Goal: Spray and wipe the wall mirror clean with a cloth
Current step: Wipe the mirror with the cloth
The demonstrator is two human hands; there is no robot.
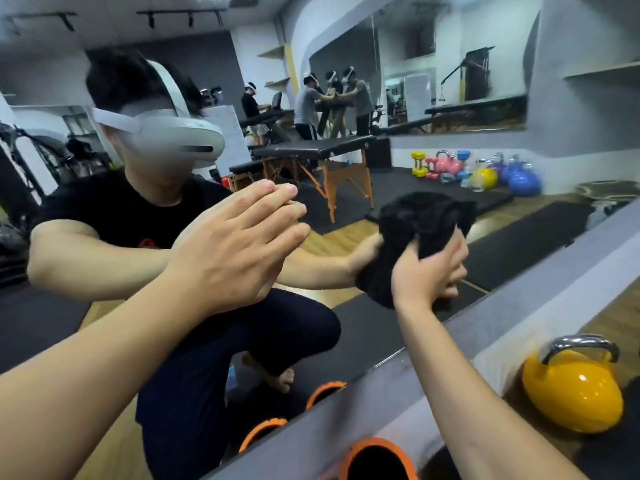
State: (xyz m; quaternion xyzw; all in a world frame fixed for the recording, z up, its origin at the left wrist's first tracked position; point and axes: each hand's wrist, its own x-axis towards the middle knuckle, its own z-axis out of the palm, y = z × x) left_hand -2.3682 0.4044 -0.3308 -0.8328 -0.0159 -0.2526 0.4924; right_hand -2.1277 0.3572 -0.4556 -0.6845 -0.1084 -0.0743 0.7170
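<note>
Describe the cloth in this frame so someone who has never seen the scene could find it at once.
Start at the large wall mirror filling most of the view, then follow the right hand up to the glass. The cloth is the bunched black fabric pressed there under its fingers; unlike the glossy yellow kettlebell below, it is soft, dark and matte.

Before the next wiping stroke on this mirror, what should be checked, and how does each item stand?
1. Black cloth gripped by right hand: ok.
2. Cloth pressed on the mirror: ok.
3. Left hand flat on the glass, bracing, holding nothing: ok.
4. Spray bottle within reach: cannot tell, none in view.
5. Glass wet with spray: cannot tell.
6. Yellow kettlebell below the mirror's lower edge, close to the right arm: not ok.
</note>
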